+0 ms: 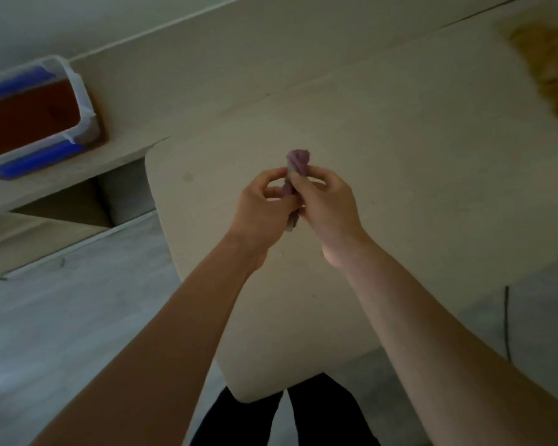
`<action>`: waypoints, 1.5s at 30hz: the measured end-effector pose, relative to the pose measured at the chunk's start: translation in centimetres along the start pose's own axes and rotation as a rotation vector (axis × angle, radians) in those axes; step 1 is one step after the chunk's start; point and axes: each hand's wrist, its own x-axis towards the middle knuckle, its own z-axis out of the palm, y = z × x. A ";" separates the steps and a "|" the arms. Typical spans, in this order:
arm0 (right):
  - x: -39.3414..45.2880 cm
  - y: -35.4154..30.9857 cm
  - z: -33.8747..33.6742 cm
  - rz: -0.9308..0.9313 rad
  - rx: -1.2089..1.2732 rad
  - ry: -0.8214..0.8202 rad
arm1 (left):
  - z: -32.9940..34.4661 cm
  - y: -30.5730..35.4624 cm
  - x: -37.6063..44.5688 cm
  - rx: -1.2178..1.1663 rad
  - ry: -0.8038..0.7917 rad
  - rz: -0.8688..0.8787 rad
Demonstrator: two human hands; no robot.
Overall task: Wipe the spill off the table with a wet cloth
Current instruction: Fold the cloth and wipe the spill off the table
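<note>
At frame center, the left hand and right hand both pinch a bunched purple cloth above the pale bench. A yellowish spill smears the upper right. A clear, blue-handled container sits upper left; grey floor lower left.

Two hands, the left grip and right grip, one purple cloth, one tabletop, one yellowish spill at two o'clock, and one plastic container at ten o'clock.
</note>
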 end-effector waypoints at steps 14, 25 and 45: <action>-0.2 -0.5 -5.4 -0.104 0.107 0.200 | 5.0 0.3 1.3 -0.006 0.086 0.052; 3.9 -2.4 -20.4 0.079 0.107 0.193 | 17.2 -0.3 2.7 -0.240 0.254 -0.073; 4.4 -3.4 -34.1 -0.591 -0.506 0.121 | 33.0 -3.6 4.8 -0.349 -0.009 -0.229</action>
